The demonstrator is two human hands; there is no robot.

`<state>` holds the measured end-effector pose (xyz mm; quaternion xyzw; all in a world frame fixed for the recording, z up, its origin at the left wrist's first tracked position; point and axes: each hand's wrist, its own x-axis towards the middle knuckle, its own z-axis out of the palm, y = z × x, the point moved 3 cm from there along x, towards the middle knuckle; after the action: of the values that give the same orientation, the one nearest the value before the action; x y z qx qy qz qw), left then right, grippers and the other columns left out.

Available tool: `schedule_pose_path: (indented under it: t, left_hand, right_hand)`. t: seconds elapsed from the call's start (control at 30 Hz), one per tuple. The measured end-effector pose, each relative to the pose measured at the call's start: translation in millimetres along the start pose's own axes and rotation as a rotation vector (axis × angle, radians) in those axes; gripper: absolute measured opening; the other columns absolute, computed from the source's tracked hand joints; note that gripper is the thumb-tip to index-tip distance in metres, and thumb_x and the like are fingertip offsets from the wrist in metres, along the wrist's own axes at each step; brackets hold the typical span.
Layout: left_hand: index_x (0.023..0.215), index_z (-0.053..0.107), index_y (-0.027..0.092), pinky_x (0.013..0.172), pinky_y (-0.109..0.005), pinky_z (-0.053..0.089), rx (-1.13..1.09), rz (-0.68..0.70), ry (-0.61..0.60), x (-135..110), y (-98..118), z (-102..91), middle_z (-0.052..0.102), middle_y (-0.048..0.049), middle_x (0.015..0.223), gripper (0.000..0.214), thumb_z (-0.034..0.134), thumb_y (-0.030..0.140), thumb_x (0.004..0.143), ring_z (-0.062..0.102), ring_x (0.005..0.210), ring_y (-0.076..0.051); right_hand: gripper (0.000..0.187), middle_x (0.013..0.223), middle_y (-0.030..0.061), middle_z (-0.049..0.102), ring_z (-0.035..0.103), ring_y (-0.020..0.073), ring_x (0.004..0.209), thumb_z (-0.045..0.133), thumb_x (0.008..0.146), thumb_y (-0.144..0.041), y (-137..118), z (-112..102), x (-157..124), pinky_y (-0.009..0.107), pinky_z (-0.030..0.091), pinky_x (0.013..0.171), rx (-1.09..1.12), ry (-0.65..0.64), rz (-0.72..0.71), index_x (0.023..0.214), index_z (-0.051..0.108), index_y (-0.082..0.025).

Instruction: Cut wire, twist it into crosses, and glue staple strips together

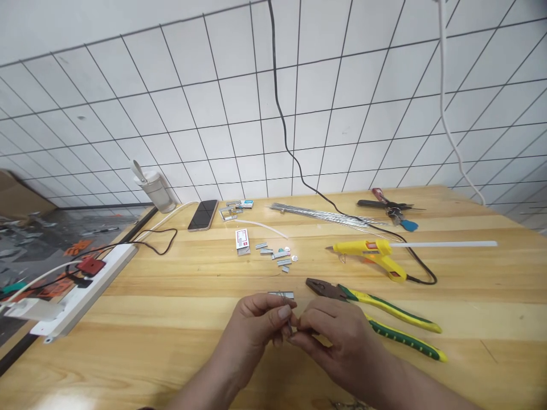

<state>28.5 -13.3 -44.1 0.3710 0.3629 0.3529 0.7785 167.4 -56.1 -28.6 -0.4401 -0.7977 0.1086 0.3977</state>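
Observation:
My left hand (256,324) is closed in a pinch above the front middle of the table, with a small thin metal wire piece (284,299) between thumb and fingers. The fingers hide most of that piece. Right beside it, my right hand (342,336) is pinched too, fingertips meeting the left ones; what they grip is too small and covered to make out. Just beyond my fingers lies a strip of staples (273,294). Large pliers (393,307) with green and yellow handles rest partly behind my right hand, jaws apart from my fingers.
Several staple strips (281,254) and a small white box (242,239) lie mid-table. A yellow glue gun (371,249) is at right; thin metal rods (316,214) and small tools (391,208) lie behind. A phone (203,215), cup (158,191) and power strip (89,290) are left.

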Motion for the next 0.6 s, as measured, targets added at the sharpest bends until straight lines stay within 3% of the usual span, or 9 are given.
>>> schedule_pose_path:
  t: [0.43,0.5,0.6]
  left_hand:
    - [0.072,0.074,0.012,0.045,-0.016,0.036,0.136,0.029,-0.063,-4.9,4.2,3.7,0.061,-0.0017,0.057,0.019,0.073,0.031,0.069,0.048,0.047,-0.005]
    - [0.072,0.074,0.012,0.045,-0.016,0.037,0.127,0.027,-0.069,-5.1,4.9,4.6,0.060,-0.0017,0.058,0.021,0.074,0.033,0.068,0.048,0.047,-0.005]
    - [0.071,0.074,0.013,0.043,-0.015,0.036,0.110,0.001,-0.079,-4.8,5.0,5.5,0.059,-0.0010,0.056,0.022,0.075,0.034,0.067,0.047,0.046,-0.005]
  right_hand:
    - [0.022,0.063,0.0007,0.063,0.055,0.0140,0.060,0.065,0.078,-0.039,6.2,0.4,-2.1,0.026,0.036,0.058,-0.022,0.001,-0.025,0.070,0.060,-0.019]
    - [0.024,0.065,0.0008,0.063,0.055,0.0148,0.063,0.068,0.074,-0.042,7.5,-1.9,-0.7,0.027,0.037,0.061,0.071,-0.029,0.032,0.073,0.061,-0.019]
    - [0.023,0.065,0.0015,0.061,0.053,0.0139,0.061,0.064,0.077,-0.041,12.5,-5.5,3.4,0.026,0.039,0.058,0.349,-0.058,0.318,0.075,0.062,-0.018]
